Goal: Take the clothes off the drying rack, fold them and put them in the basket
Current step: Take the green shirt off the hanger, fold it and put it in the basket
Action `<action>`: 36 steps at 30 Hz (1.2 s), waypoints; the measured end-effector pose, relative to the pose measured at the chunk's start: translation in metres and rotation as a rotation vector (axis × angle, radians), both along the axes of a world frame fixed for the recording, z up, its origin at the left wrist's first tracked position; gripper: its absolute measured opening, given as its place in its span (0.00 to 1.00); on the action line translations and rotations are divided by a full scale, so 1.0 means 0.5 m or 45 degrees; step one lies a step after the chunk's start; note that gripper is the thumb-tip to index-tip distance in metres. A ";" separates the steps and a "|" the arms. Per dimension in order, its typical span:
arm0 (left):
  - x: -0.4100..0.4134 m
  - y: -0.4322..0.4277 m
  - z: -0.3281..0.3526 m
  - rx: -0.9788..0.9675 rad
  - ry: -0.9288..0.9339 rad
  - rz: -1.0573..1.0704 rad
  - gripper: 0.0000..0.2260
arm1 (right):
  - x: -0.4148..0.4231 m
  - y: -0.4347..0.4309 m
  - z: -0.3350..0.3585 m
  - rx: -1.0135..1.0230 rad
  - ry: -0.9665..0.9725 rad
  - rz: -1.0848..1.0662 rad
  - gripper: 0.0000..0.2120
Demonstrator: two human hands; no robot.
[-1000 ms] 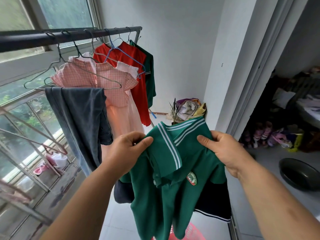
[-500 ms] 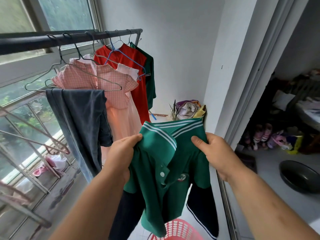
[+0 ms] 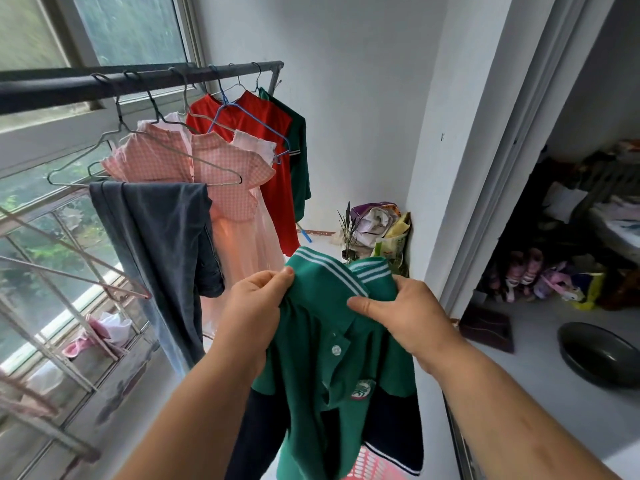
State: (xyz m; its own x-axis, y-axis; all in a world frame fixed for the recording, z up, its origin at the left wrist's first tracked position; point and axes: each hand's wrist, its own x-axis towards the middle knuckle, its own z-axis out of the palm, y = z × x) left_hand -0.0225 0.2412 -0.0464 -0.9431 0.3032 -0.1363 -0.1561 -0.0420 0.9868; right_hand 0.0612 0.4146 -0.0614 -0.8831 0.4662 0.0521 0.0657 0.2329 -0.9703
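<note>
Two bare forearms reach into view from the bottom edge, with no sleeve, cuff, watch or band on either as far as the frame shows them. The left hand (image 3: 254, 306) wears no glove and no ring on the fingers that can be seen, and its thumbnail is short and unpainted. The right hand (image 3: 403, 317) is likewise ungloved and without jewellery, its knuckles and the back of the wrist plainly showing, the nails on this side hidden or too small to judge.
</note>
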 end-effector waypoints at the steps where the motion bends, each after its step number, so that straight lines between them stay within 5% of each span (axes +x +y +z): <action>1: 0.002 -0.003 0.000 -0.018 0.034 -0.029 0.09 | 0.001 0.000 0.004 -0.031 0.044 -0.002 0.08; 3: 0.003 -0.016 0.000 -0.067 0.150 -0.187 0.04 | 0.004 0.005 0.017 -0.115 0.155 0.002 0.10; 7: 0.006 -0.030 0.002 -0.318 0.353 -0.573 0.13 | 0.005 0.007 0.034 -0.230 0.260 0.004 0.11; 10: -0.007 -0.029 -0.008 -0.547 0.522 -0.426 0.01 | 0.002 0.011 0.027 -0.183 0.218 -0.052 0.11; 17: 0.011 0.012 -0.018 -0.728 0.480 -0.085 0.24 | -0.016 0.009 -0.019 0.104 0.040 -0.345 0.08; 27: 0.010 0.024 -0.029 -0.449 0.395 0.080 0.25 | -0.015 -0.016 -0.007 0.141 0.064 -0.444 0.07; 33: 0.000 0.015 -0.026 -0.384 0.356 0.059 0.27 | 0.002 -0.016 0.003 0.086 0.031 -0.068 0.14; 36: -0.001 0.010 -0.026 -0.438 0.346 -0.071 0.32 | -0.009 -0.011 0.002 0.110 0.034 -0.229 0.08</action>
